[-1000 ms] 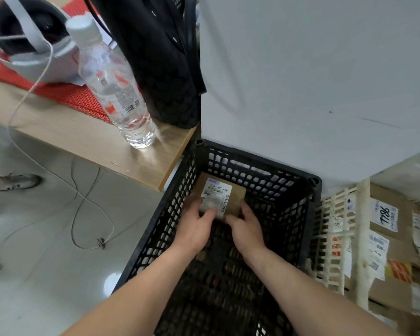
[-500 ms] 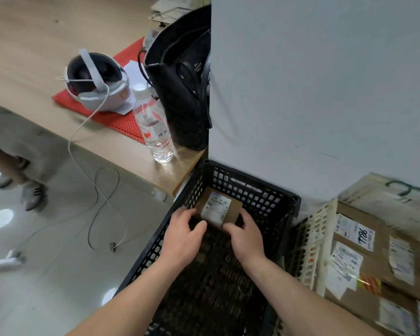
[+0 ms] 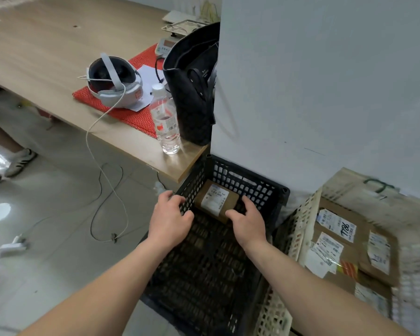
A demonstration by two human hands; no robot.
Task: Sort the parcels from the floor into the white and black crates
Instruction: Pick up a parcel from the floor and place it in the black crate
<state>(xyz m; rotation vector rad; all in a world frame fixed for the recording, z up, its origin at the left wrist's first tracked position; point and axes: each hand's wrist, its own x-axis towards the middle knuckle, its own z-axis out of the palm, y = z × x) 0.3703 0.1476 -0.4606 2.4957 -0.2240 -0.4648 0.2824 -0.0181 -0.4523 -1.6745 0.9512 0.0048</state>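
Observation:
A small brown parcel (image 3: 216, 200) with a white label lies in the far corner of the black crate (image 3: 255, 174), which stands on the floor against the wall. My left hand (image 3: 170, 218) hovers over the crate's left wall with loosely bent fingers and holds nothing. My right hand (image 3: 249, 220) is inside the crate just in front of the parcel, fingers relaxed, its thumb close to the parcel's front corner. To the right stands the white crate (image 3: 301, 229), which holds large cardboard parcels (image 3: 364, 241) with several labels.
A wooden table (image 3: 46, 57) overhangs the black crate's far left corner, with a water bottle (image 3: 166, 122), a black bag (image 3: 192, 93) and a headset (image 3: 113, 81) on a red mat. A white cable (image 3: 102, 180) trails across the floor. A person's shoes (image 3: 20, 161) are at the left.
Both hands have let go of the small parcel and drawn back from it; it stays in the black crate's far corner. My view has risen and pulled back.

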